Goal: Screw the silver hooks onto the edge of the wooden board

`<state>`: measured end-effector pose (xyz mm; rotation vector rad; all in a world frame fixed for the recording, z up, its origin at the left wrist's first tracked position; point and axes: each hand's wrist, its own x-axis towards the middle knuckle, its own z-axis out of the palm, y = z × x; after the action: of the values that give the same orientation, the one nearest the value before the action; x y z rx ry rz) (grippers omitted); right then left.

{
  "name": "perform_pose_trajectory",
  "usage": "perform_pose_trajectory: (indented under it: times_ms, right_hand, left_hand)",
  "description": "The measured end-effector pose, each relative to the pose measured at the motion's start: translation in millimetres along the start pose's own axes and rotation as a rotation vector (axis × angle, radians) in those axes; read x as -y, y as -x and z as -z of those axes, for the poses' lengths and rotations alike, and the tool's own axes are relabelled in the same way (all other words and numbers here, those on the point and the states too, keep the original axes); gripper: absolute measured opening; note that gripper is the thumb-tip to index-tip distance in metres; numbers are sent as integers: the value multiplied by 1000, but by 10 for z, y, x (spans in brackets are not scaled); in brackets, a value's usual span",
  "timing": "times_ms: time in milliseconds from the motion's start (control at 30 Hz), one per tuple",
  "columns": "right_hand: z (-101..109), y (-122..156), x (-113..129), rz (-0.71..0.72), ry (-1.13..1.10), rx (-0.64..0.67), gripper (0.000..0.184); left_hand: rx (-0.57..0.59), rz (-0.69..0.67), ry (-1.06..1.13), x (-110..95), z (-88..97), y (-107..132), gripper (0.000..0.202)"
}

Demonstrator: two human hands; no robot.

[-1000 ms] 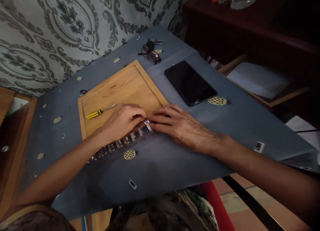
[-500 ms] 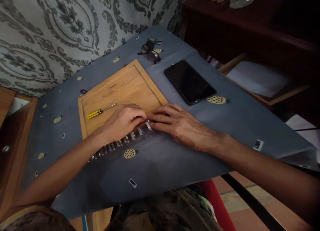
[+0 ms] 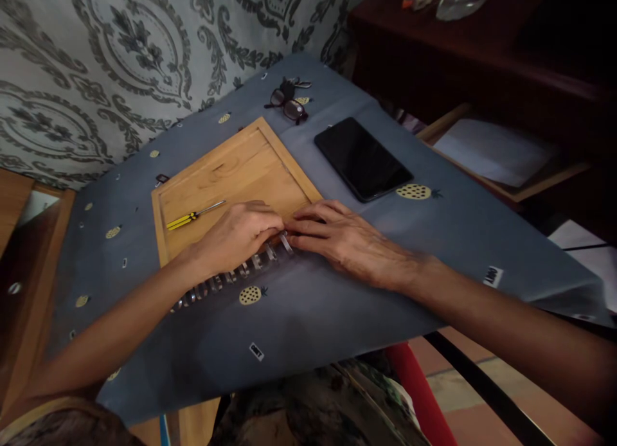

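A shallow wooden tray or framed board [image 3: 231, 166] lies on the table, with a row of shiny bent metal strips [image 3: 243, 269] along its near edge. My left hand [image 3: 241, 234] reaches over that edge, thumb and fingers pinched at the rightmost metal strip [image 3: 286, 242]. From the right, my right hand [image 3: 347, 240] meets it there, its fingertips closed against the same strip. The fingertips partly hide the strip's upper end. On the board, left of my left hand, rests a small screwdriver [image 3: 193, 217] with a yellow and black handle.
A black phone or tablet [image 3: 362, 158] lies right of the board. Folded glasses [image 3: 288, 107] and keys [image 3: 296, 84] sit behind it. A blue-grey pineapple-print cloth [image 3: 308, 343] covers the table. Patterned fabric [image 3: 135, 41] hangs at the back; an open drawer [image 3: 501, 150] holds papers at right.
The view has shifted very slightly. Both hands stay at the same metal strip, with barely any finger movement; the screwdriver and board lie as before.
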<state>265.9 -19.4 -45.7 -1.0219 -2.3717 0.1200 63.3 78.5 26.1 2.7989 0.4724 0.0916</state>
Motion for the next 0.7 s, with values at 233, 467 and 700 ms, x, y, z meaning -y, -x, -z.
perform_pose_trajectory:
  times_ms: [233, 467, 700]
  right_hand:
    - [26, 4, 5, -9, -10, 27, 41]
    - [28, 1, -5, -12, -41, 35, 41]
    - [-7, 3, -8, -13, -16, 17, 40]
  left_hand:
    - [22, 46, -28, -10, 27, 4, 15]
    - [51, 49, 34, 28, 39, -11, 23]
    - [68, 9, -20, 21, 27, -7, 24]
